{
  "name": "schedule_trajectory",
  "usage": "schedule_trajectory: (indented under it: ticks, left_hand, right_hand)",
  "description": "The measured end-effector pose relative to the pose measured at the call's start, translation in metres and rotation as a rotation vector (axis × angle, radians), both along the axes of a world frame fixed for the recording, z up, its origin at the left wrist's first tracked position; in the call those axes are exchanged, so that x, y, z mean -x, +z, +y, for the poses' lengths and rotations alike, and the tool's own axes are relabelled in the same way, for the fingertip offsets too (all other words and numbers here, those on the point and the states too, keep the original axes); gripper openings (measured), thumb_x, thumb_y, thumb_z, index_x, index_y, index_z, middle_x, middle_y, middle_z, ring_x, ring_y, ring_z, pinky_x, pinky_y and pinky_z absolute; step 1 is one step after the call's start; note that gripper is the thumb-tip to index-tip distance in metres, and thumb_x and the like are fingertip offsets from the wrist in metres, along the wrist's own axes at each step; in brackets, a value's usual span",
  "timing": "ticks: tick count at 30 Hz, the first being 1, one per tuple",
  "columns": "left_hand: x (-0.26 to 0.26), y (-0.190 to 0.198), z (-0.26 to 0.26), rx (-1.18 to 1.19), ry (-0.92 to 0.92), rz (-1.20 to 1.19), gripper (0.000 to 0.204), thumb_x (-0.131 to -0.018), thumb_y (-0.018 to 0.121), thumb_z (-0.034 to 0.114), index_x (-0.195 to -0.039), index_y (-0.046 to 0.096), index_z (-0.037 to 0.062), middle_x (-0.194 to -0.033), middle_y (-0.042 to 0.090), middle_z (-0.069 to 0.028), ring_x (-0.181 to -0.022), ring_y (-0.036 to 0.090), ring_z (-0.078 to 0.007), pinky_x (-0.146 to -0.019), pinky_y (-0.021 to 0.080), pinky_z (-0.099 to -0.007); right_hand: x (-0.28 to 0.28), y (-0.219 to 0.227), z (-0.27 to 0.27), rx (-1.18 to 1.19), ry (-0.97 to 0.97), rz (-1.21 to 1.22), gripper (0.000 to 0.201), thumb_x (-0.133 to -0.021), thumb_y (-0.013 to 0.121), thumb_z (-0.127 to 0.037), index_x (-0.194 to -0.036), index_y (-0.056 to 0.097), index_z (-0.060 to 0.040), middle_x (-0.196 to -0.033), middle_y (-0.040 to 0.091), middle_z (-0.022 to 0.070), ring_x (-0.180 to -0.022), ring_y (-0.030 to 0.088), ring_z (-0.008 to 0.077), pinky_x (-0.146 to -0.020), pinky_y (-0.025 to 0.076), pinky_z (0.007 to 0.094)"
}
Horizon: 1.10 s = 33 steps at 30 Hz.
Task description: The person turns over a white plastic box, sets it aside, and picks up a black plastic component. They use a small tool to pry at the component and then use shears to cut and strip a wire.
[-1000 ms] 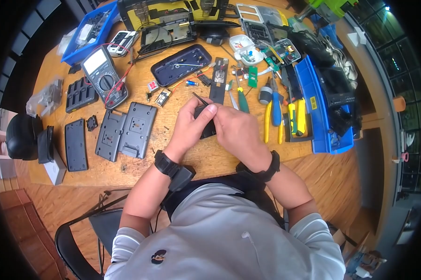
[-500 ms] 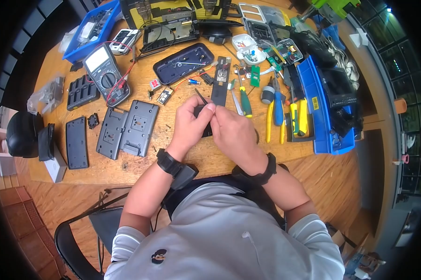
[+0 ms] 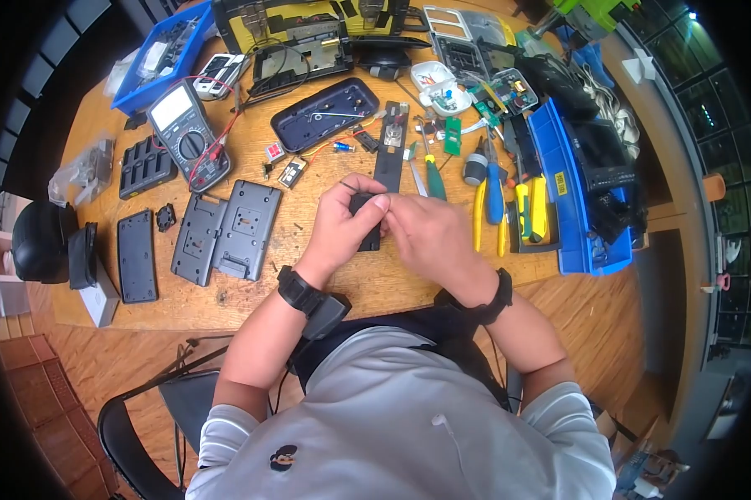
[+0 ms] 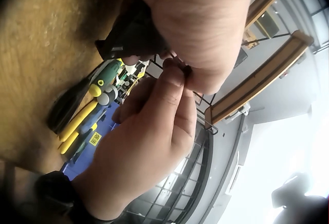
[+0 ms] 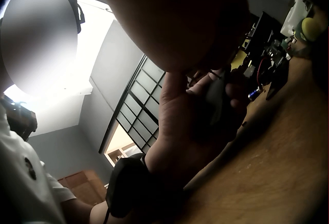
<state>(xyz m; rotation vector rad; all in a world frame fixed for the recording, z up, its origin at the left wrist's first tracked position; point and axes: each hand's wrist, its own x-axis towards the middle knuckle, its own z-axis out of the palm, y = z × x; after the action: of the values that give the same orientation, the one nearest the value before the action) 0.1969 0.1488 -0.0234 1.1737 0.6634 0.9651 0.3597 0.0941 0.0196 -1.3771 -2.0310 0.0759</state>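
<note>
In front of the body my left hand [image 3: 335,227] grips a small black plastic part [image 3: 370,239], its thumb lying along the upper side. My right hand [image 3: 432,236] meets it from the other side, thumb and forefinger pinched together at the left thumb tip. From the left wrist, the black part [image 4: 134,33] shows under the left palm, and a thin dark reddish piece [image 4: 177,59] appears at the pinching fingertips; its kind cannot be told. The right wrist view is dark, with the left hand [image 5: 177,126] curled around the part.
Just beyond the hands lies a long black strip [image 3: 389,158]. Right of it are a green-handled screwdriver [image 3: 434,179], yellow-handled pliers [image 3: 479,218] and a blue bin [image 3: 563,204]. To the left lie grey plates [image 3: 246,225] and a multimeter [image 3: 188,137]; a dark shell [image 3: 325,112] sits behind.
The thin black rod that stuck up past the left hand's fingers no longer shows there. The right hand has shifted slightly right and down, and more of the black part shows between the hands.
</note>
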Motion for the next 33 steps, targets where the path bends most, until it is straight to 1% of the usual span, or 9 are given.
schedule_trajectory:
  ticks: [7, 15, 22, 25, 27, 28, 30, 31, 33]
  left_hand:
    - [0.002, 0.001, -0.002, 0.055, -0.131, -0.030, 0.018, -0.097, 0.067, 0.010, -0.109, 0.058, 0.0002, -0.086, 0.068, -0.0047, -0.072, 0.064, -0.0089, -0.065, 0.053, -0.0247]
    - [0.004, 0.001, -0.004, 0.036, -0.332, -0.019, 0.036, -0.093, 0.070, 0.015, -0.120, 0.051, 0.0023, -0.096, 0.067, -0.0065, -0.077, 0.066, -0.0119, -0.070, 0.054, -0.0267]
    - [0.005, 0.001, -0.004, 0.003, -0.354, 0.027, 0.037, -0.091, 0.072, 0.017, -0.119, 0.051, 0.0028, -0.094, 0.065, -0.0049, -0.078, 0.065, -0.0111, -0.072, 0.053, -0.0260]
    - [0.005, 0.001, -0.003, -0.011, -0.367, 0.061, 0.036, -0.089, 0.072, 0.010, -0.119, 0.053, 0.0030, -0.096, 0.065, -0.0032, -0.082, 0.063, -0.0062, -0.071, 0.052, -0.0236]
    - [0.003, -0.002, -0.004, -0.082, -0.362, 0.020, 0.059, -0.086, 0.079, 0.024, -0.130, 0.046, 0.0033, -0.108, 0.062, -0.0065, -0.090, 0.065, -0.0124, -0.078, 0.053, -0.0262]
    - [0.003, -0.001, -0.003, -0.081, -0.363, 0.020, 0.059, -0.086, 0.079, 0.024, -0.130, 0.046, 0.0033, -0.108, 0.062, -0.0065, -0.090, 0.065, -0.0124, -0.078, 0.053, -0.0262]
    - [0.005, 0.000, -0.001, 0.046, -0.476, -0.112, 0.085, -0.080, 0.082, 0.052, -0.137, 0.040, 0.0045, -0.113, 0.061, -0.0077, -0.097, 0.064, -0.0150, -0.081, 0.052, -0.0281]
    - [0.005, -0.001, -0.001, 0.046, -0.477, -0.112, 0.085, -0.080, 0.082, 0.052, -0.137, 0.040, 0.0045, -0.113, 0.061, -0.0077, -0.097, 0.064, -0.0150, -0.081, 0.052, -0.0281]
    - [0.005, -0.004, 0.001, 0.111, -0.523, -0.184, 0.104, -0.074, 0.071, 0.079, -0.140, 0.037, 0.0058, -0.112, 0.061, -0.0086, -0.096, 0.064, -0.0168, -0.080, 0.052, -0.0288]
  right_hand:
    - [-0.011, 0.020, -0.003, -0.014, 0.100, -0.101, 0.006, -0.083, 0.068, -0.009, -0.088, 0.064, -0.0098, -0.073, 0.066, 0.0050, -0.067, 0.069, 0.0267, -0.055, 0.052, 0.0389]
    - [-0.040, 0.029, -0.003, 0.023, 0.293, -0.304, 0.012, -0.081, 0.067, -0.012, -0.093, 0.065, -0.0111, -0.074, 0.064, 0.0026, -0.070, 0.069, 0.0239, -0.058, 0.054, 0.0382]
    - [-0.046, 0.042, 0.002, 0.029, 0.411, -0.377, 0.015, -0.082, 0.067, -0.015, -0.097, 0.066, -0.0104, -0.073, 0.062, 0.0028, -0.068, 0.068, 0.0233, -0.057, 0.053, 0.0377]
    - [-0.049, 0.041, 0.005, 0.011, 0.430, -0.370, 0.017, -0.080, 0.067, -0.014, -0.097, 0.066, -0.0103, -0.074, 0.064, 0.0028, -0.068, 0.068, 0.0232, -0.057, 0.053, 0.0373]
    - [-0.052, 0.047, 0.009, 0.020, 0.434, -0.378, 0.018, -0.079, 0.068, -0.013, -0.097, 0.067, -0.0103, -0.074, 0.064, 0.0027, -0.068, 0.068, 0.0233, -0.057, 0.053, 0.0372]
    - [-0.054, 0.049, 0.010, 0.030, 0.437, -0.385, 0.019, -0.078, 0.068, -0.012, -0.097, 0.067, -0.0103, -0.075, 0.064, 0.0026, -0.067, 0.068, 0.0233, -0.057, 0.053, 0.0371]
    - [-0.057, 0.048, 0.011, 0.020, 0.437, -0.386, 0.021, -0.077, 0.068, -0.012, -0.097, 0.068, -0.0104, -0.075, 0.065, 0.0026, -0.067, 0.068, 0.0233, -0.057, 0.053, 0.0370]
    - [-0.058, 0.048, 0.011, 0.010, 0.438, -0.387, 0.022, -0.075, 0.069, -0.011, -0.097, 0.068, -0.0106, -0.076, 0.065, 0.0026, -0.067, 0.067, 0.0232, -0.057, 0.053, 0.0369]
    - [-0.060, 0.050, 0.011, 0.019, 0.446, -0.401, 0.022, -0.076, 0.068, -0.012, -0.098, 0.068, -0.0108, -0.076, 0.065, 0.0023, -0.068, 0.067, 0.0232, -0.057, 0.053, 0.0369]
